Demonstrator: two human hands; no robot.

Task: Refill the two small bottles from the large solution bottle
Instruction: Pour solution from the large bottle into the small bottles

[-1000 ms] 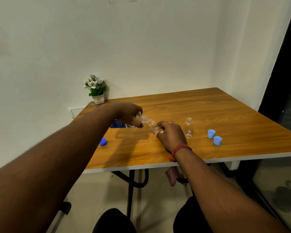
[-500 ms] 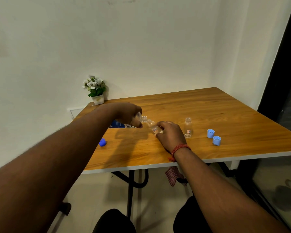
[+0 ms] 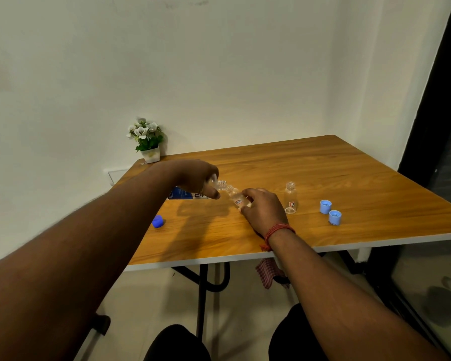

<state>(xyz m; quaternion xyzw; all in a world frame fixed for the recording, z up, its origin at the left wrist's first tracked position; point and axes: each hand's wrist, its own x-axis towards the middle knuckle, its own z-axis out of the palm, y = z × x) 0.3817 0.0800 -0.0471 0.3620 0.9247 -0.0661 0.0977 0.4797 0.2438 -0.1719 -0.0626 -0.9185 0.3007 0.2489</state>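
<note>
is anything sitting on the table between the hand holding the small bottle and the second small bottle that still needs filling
Nothing visible does. The right hand holds the tilted small bottle, and the second small bottle stands upright and uncapped just to its right, with only bare table between them. The two light blue caps lie farther right, beyond it.

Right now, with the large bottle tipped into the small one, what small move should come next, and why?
Probably keep the left hand tilting the large solution bottle steadily: its mouth meets the small bottle that the right hand tilts, and the fill level is unclear.
</note>
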